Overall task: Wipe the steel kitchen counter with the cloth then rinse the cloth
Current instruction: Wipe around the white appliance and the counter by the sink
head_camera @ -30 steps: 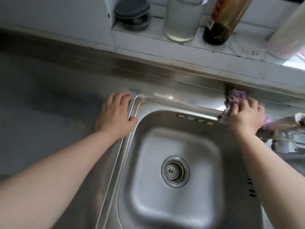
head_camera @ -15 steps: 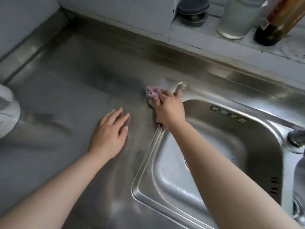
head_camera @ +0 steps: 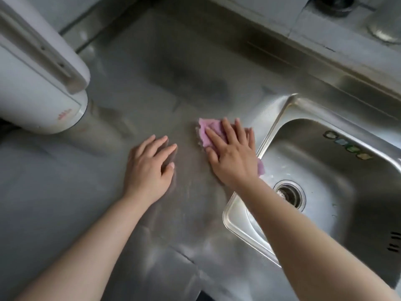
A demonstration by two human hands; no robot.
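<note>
A pink cloth [head_camera: 206, 131] lies flat on the steel counter [head_camera: 165, 83], just left of the sink's rim. My right hand [head_camera: 232, 155] presses down on it with straight, spread fingers; a corner of the cloth shows past my wrist, over the sink edge. My left hand [head_camera: 149, 168] rests flat on the bare counter a little to the left of the cloth, fingers straight, holding nothing.
The steel sink [head_camera: 280, 114] with its drain strainer [head_camera: 289, 195] fills the right side. A large white appliance [head_camera: 36, 83] stands on the counter at the far left. A ledge with containers [head_camera: 338, 20] runs along the back wall.
My right hand has carried the cloth from the sink's back rim by the tap leftwards onto the open counter. My left hand has slid left off the sink's corner. The view has swung left.
</note>
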